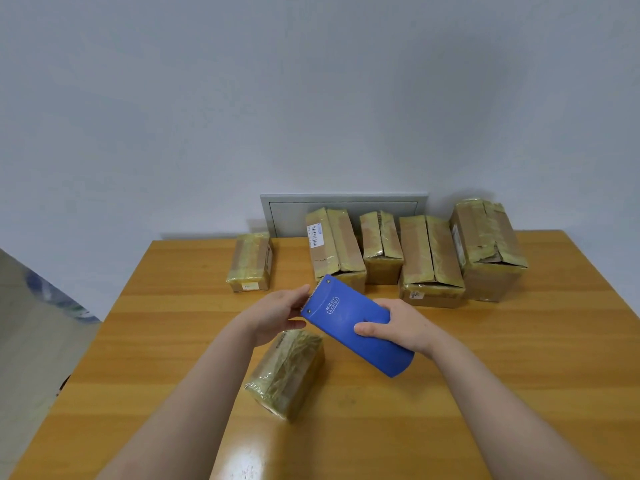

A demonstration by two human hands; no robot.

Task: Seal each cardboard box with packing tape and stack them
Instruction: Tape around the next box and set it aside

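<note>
View: 1 head-worn wide-angle camera.
Facing: looking forward and down over the surface (519, 358).
Nearness: sitting close above the left hand (277, 315) and right hand (403, 327).

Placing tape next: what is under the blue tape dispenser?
The blue tape dispenser, held by the left hand and right hand, is above the wooden table; a small tape-wrapped cardboard box lies left, below the left hand. The dispenser's underside and tape roll are hidden.

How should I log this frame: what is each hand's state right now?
Left hand: fingers pinch the toothed end of the blue tape dispenser.
Right hand: fingers curled round the dispenser's body, holding it.
</note>
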